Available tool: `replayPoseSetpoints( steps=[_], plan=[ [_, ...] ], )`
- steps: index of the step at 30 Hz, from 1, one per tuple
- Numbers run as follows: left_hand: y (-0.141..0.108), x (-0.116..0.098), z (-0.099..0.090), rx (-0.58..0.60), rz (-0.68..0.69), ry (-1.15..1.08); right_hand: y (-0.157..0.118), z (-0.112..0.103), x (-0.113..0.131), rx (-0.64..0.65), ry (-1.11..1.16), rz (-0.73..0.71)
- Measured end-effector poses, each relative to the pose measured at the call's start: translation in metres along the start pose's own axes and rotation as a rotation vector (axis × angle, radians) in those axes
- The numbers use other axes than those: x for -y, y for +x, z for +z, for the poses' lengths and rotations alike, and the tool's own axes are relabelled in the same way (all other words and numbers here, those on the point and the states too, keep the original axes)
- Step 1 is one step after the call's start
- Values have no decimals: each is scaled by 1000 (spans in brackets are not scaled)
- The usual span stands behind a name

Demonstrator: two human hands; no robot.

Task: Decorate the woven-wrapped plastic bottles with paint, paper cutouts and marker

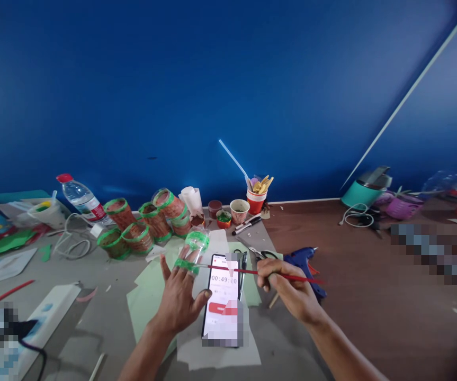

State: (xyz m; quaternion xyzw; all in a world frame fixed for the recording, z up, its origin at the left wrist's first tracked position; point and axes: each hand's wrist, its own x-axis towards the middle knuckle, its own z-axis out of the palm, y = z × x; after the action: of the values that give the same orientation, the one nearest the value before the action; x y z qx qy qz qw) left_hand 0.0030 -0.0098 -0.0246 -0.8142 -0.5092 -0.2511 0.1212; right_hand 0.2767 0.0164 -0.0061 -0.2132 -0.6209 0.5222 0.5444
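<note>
My left hand (178,296) reaches forward with some fingers inside a clear plastic cup (201,256), bearing it on them; its thumb and one finger stick out to the sides. Both ends of the cup carry green paint. In my right hand (286,286) is a slim red paintbrush (248,270), pinched by the handle and lying almost level. Its tip meets the green rim nearest my left hand. Below the brush lies a phone (222,296) with a timer on its screen, on white and pale green paper (144,307).
Brown cups with green rims (135,238) stand grouped behind my left hand. Farther back are a water bottle (83,198), a paint cup (224,218), a paper cup (239,211) and a red cup of utensils (257,201). A blue glue gun (303,264) and scissors (266,255) lie beside my right hand.
</note>
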Motion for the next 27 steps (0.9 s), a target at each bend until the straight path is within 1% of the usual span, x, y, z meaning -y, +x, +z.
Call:
replayPoseSetpoints(
  steps=[2, 4, 9, 14, 19, 22, 25, 27],
  plan=[
    [0, 0, 0, -2, 8, 8, 1, 1, 4, 46, -59, -17],
    [0, 1, 0, -9, 8, 11, 2, 0, 5, 66, -85, -42],
    [0, 0, 0, -2, -12, -12, 3, -3, 6, 46, -73, -91],
    [0, -1, -1, 19, 6, 36, 4, 2, 8, 78, -141, -74],
    [1, -3, -2, 20, -7, 52, 3, -5, 4, 43, -69, -77],
    [2, -5, -2, 13, -11, 54, 2, -3, 3, 29, -53, -62],
    [4, -9, -5, 18, -16, 58, 3, 2, 6, 72, -99, -57],
    [5, -12, -7, 19, -28, 59, 3, 3, 7, 76, -124, -61]
  ],
)
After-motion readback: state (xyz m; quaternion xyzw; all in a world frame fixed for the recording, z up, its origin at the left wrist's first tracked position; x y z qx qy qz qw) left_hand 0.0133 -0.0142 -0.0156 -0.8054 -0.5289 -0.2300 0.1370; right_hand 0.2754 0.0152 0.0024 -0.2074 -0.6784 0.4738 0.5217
